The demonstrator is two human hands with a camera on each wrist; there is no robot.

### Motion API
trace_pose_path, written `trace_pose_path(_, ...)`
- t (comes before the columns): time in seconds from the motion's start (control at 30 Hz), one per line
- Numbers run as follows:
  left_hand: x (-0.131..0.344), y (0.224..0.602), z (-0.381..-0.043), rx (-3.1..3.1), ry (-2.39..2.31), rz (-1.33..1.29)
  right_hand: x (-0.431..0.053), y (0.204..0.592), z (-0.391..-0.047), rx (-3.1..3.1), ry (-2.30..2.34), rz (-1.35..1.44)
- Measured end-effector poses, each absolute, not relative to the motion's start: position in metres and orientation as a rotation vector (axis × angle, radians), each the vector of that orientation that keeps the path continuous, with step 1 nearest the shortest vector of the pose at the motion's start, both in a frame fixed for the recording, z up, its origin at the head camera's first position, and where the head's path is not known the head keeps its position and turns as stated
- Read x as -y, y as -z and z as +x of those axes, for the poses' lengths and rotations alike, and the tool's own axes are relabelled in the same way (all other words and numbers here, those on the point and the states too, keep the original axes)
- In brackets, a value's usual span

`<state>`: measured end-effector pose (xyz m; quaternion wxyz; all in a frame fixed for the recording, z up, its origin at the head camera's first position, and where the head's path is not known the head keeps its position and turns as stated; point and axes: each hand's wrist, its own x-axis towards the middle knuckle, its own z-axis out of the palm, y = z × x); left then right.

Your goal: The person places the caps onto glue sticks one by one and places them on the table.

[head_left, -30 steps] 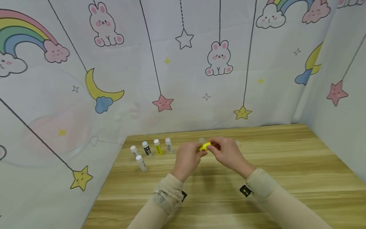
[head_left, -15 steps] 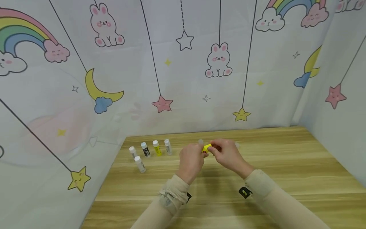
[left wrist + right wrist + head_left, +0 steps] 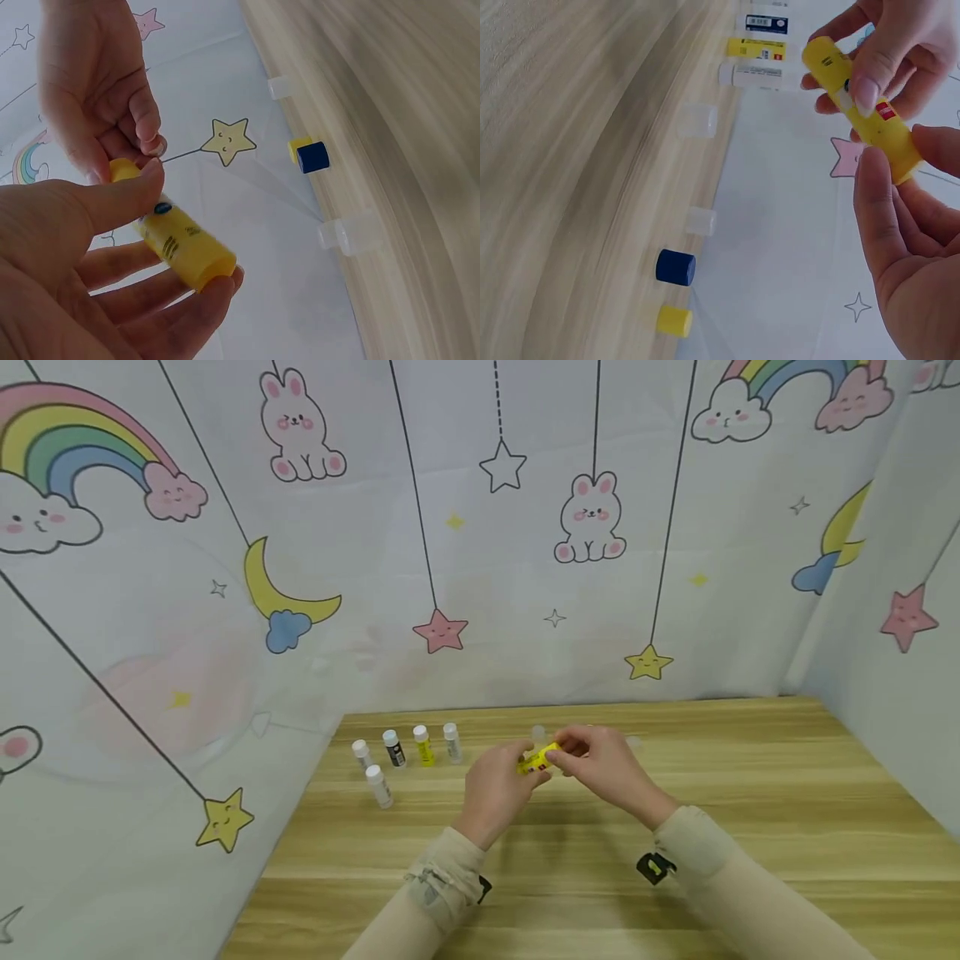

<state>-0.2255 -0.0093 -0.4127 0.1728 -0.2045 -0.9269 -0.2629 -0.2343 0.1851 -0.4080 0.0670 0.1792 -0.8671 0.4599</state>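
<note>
Between both hands is a yellow glue stick point(image 3: 537, 762), tilted, with a printed label. My left hand point(image 3: 495, 789) grips it along the body, thumb on one side and fingers underneath in the left wrist view. The fingertips of my right hand point(image 3: 609, 770) pinch its other end, clearest in the right wrist view, where the glue stick point(image 3: 855, 101) spans from one hand to the other. Whether the pinched end is a cap or part of the tube, I cannot tell.
At the table's left stand several glue sticks, among them a yellow one point(image 3: 423, 747), a dark-labelled one point(image 3: 393, 749) and a white one point(image 3: 379, 787). Loose caps sit near the back edge: a dark blue cap point(image 3: 676, 268), a yellow cap point(image 3: 674, 321) and translucent caps point(image 3: 697, 120). A printed curtain hangs behind.
My left hand turns around the glue stick and back, so more of the yellow body shows now than half a second ago. The right hand keeps its pinch. The head view shifts slightly.
</note>
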Motion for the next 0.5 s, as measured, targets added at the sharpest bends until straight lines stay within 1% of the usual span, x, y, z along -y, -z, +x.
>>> trace_pose_path(0.3,0.021,0.413,-0.231,2.624,0.887,-0.445,-0.195,0.406,-0.235,2.668,-1.239,0.521)
trace_pose_path(0.5,0.038,0.421,-0.245,2.467,0.928,-0.296,-0.208,0.409,-0.229,2.699,-1.172,0.499)
